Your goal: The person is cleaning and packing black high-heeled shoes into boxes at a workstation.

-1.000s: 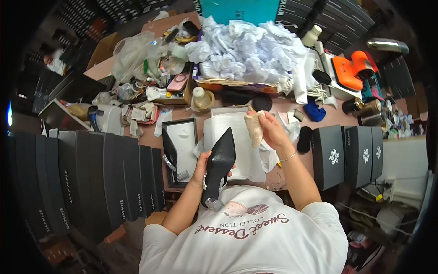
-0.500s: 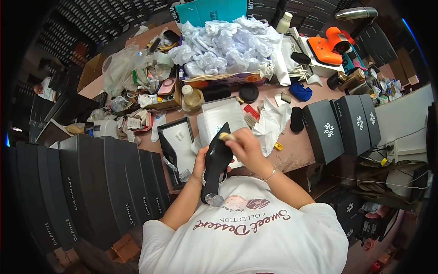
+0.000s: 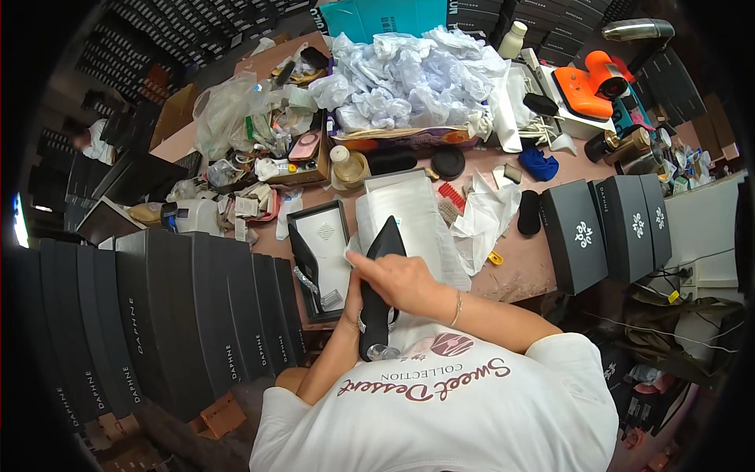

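Note:
A black pointed high-heeled shoe [image 3: 381, 311] lies sole-up in front of my chest, its toe pointing away and its clear heel towards me. My left hand [image 3: 352, 303] is closed round the shoe's left side, partly hidden by the right. Across the sole reaches my right hand [image 3: 401, 282], fingers bent in a pinch at the shoe's left edge. Something pale shows by its fingertips, too small to name. The matching shoe [image 3: 303, 263] rests in an open black shoe box [image 3: 344, 216] beyond my left hand. White tissue paper [image 3: 389, 208] lies behind the toe.
Stacked black shoe boxes [image 3: 181, 315] wall off the left; more boxes [image 3: 578, 232] stand at right. A tray of crumpled white paper [image 3: 417, 82] fills the back, beside an orange device [image 3: 586, 86]. A pump bottle [image 3: 346, 165], red brush [image 3: 451, 194] and blue cloth [image 3: 539, 164] lie between.
My right hand has moved from the toe's right side across the sole to its left edge. The small pale-yellow piece it held is now mostly hidden. My view has shifted slightly left.

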Tool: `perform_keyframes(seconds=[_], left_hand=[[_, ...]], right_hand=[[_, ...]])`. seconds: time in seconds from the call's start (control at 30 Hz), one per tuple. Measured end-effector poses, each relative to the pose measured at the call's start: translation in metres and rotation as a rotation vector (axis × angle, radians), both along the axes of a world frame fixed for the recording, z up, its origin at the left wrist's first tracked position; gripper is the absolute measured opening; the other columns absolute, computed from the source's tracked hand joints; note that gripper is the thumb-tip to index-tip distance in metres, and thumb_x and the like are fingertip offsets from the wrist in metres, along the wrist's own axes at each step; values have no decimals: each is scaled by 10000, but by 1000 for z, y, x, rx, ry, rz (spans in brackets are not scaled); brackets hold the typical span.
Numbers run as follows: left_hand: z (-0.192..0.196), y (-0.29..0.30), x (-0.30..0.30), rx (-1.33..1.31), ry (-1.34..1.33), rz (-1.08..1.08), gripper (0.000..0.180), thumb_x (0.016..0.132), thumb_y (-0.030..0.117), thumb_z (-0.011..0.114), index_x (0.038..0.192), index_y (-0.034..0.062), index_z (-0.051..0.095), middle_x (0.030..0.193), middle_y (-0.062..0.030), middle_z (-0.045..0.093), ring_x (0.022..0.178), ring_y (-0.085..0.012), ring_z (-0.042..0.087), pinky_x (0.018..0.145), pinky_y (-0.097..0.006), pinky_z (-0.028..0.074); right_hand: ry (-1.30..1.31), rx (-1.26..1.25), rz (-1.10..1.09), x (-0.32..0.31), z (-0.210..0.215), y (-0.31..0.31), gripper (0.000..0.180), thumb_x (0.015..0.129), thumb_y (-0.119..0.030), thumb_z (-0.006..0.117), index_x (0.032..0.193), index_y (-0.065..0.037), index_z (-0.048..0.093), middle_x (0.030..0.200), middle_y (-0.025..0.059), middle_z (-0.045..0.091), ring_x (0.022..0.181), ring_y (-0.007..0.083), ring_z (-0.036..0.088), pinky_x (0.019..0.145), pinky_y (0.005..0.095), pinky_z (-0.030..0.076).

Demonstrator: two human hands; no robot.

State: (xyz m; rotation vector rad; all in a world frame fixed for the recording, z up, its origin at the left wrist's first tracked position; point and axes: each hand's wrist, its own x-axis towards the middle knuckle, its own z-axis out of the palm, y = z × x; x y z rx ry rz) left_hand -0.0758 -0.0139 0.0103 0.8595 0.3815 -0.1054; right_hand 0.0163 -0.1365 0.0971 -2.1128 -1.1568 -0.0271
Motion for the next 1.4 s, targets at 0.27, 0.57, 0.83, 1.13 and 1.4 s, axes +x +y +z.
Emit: perform_keyframes(seconds=[0.27,0.57,0.83,1.13,1.4], left_hand=[[4,1,-1,-144,-66,-36,390,1010,338,325,1333,122,371,1102,-100,564,1036,-179,540,857,-341,459],[15,-4,1,-116,32,-61,633,912,574,396,1211,24,494,1009,-159,594,831,-250,602,679,-347,510],[50,15,10,-391,-20,-33,958,797,696,459,1285,-124,366,998,-236,576,764,-266,619,519,-258,573],[41,2,15,-586,-32,-173,894,806,684,463,1320,-42,378,1036,-254,564,778,-299,598,502,-286,575],[40,17,11,-461,-26,-36,821,842,660,431,1217,-69,461,1005,-259,578,778,-290,618,481,-272,573]], right_hand=[[-76,-61,-66,25,-6,16,495,778,-145,614,1260,-125,504,669,82,592,568,256,598,469,366,459],[-50,80,-155,27,-34,8,295,853,-140,572,1142,-88,592,752,68,611,666,209,616,624,293,498],[1365,1160,-209,72,-66,-54,303,971,-179,495,1249,-59,503,1021,39,607,916,125,598,809,279,500],[1460,1552,-120,45,-73,-27,184,956,-188,524,1097,-70,525,1009,26,585,983,149,558,927,323,448],[1733,1044,12,1,-73,-68,192,945,-303,540,1016,-126,529,997,1,569,989,143,541,881,364,440]])
